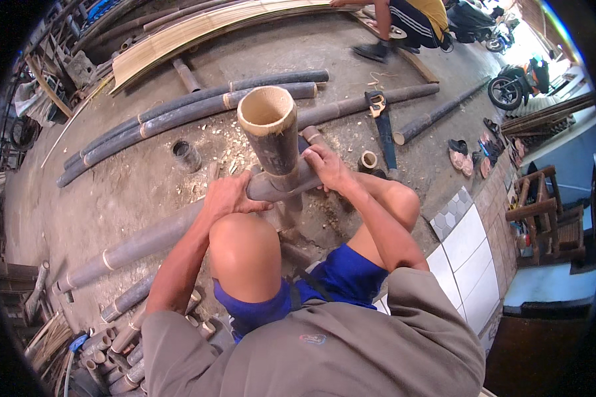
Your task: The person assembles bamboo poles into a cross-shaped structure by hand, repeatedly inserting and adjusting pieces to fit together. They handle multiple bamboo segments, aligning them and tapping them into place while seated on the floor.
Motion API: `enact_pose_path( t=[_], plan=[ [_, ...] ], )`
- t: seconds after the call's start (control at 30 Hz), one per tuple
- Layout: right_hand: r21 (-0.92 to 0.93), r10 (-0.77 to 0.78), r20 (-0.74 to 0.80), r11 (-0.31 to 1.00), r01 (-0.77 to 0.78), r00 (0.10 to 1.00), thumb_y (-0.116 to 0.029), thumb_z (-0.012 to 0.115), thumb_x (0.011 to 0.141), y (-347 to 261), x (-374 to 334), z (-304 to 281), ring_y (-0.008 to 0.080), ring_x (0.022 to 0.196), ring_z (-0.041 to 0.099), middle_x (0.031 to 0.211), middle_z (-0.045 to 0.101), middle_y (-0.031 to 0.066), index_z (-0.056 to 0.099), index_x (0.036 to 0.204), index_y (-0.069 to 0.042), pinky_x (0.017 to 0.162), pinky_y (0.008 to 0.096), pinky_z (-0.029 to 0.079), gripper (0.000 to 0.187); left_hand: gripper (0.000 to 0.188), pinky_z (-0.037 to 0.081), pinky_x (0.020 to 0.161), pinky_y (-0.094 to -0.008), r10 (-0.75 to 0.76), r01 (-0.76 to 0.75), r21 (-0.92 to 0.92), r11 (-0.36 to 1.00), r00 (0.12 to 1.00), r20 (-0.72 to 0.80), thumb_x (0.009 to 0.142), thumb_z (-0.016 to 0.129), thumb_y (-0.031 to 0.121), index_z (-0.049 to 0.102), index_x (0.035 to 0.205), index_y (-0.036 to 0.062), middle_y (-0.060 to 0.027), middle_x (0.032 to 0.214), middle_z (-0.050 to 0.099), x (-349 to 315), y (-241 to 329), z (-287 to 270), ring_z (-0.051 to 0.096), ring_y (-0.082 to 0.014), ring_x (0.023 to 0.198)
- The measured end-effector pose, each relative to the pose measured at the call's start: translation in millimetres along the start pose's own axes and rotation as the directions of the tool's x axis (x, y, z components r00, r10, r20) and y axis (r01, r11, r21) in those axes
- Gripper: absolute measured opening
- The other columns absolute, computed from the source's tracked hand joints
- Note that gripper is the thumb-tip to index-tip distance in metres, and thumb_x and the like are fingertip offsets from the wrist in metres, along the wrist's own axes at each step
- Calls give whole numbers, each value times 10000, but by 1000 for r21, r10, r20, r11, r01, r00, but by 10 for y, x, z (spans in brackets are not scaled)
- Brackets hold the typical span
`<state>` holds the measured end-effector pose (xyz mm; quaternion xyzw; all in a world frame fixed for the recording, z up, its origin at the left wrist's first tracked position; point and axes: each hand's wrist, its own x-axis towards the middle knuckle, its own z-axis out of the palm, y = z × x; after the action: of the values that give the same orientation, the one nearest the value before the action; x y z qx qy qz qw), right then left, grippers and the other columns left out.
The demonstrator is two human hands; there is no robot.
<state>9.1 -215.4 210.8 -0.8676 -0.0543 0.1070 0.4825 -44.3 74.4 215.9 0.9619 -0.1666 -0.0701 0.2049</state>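
A long dark bamboo pole (146, 238) runs slantwise from the lower left to between my knees. My left hand (235, 195) is wrapped over it beside my left knee. Farther along the same pole, my right hand (328, 167) grips it, with part of the fingers hidden behind. Between the two hands a thick, open-ended bamboo tube (271, 149) stands upright, its pale cut rim toward me. The tube meets the pole at its lower part; whether it passes through or rests against it, I cannot tell.
A handsaw (382, 129) lies right of my hands, near a short bamboo piece (367, 161). Another short piece (187, 157) stands left among wood chips. Dark bamboo poles (198, 109) lie ahead. Another person (417, 23) crouches at the back. White tiles (467, 248) are at right.
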Motion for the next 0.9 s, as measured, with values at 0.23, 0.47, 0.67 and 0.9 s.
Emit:
enact_pose_path(
  t=[0.23, 0.47, 0.67, 0.9],
  plan=[
    [28, -54, 43, 998, 53, 998, -380, 516, 1095, -265, -175, -151, 322, 911, 720, 946, 702, 177, 692, 1152, -25, 756, 446, 568, 401, 796, 566, 845, -538, -26, 26, -5, 1000, 999, -21, 690, 858, 698, 692, 1120, 49, -232, 926, 768, -163, 247, -463, 751, -431, 905],
    [-214, -458, -86, 876, 432, 885, -449, 470, 1132, 202, 368, -265, 331, 1174, 691, 1249, 735, 191, 656, 1376, -36, 1047, 424, 507, 514, 834, 559, 811, -565, -30, 30, 2, 1000, 999, 43, 692, 830, 753, 653, 1058, 25, -244, 912, 754, 24, -9, 12, 749, -444, 903],
    [519, -661, -420, 388, 762, 622, -681, 287, 1111, -1824, 27, -1430, 269, 1306, 661, 1422, 659, 250, 444, 1615, -80, 1166, 447, 473, 800, 865, 559, 817, -557, -38, 36, 50, 998, 999, 38, 684, 821, 777, 647, 1066, 21, -238, 930, 757, -15, 64, 45, 750, -441, 919],
    [363, -723, 299, 690, 626, 623, -750, 280, 1079, -2377, 59, -192, 270, 1216, 700, 1312, 728, 213, 432, 1619, -53, 1125, 454, 483, 895, 844, 560, 821, -546, -52, 51, 8, 999, 998, 44, 686, 833, 743, 653, 1091, 24, -243, 952, 760, -54, -21, 5, 751, -437, 932]
  ],
)
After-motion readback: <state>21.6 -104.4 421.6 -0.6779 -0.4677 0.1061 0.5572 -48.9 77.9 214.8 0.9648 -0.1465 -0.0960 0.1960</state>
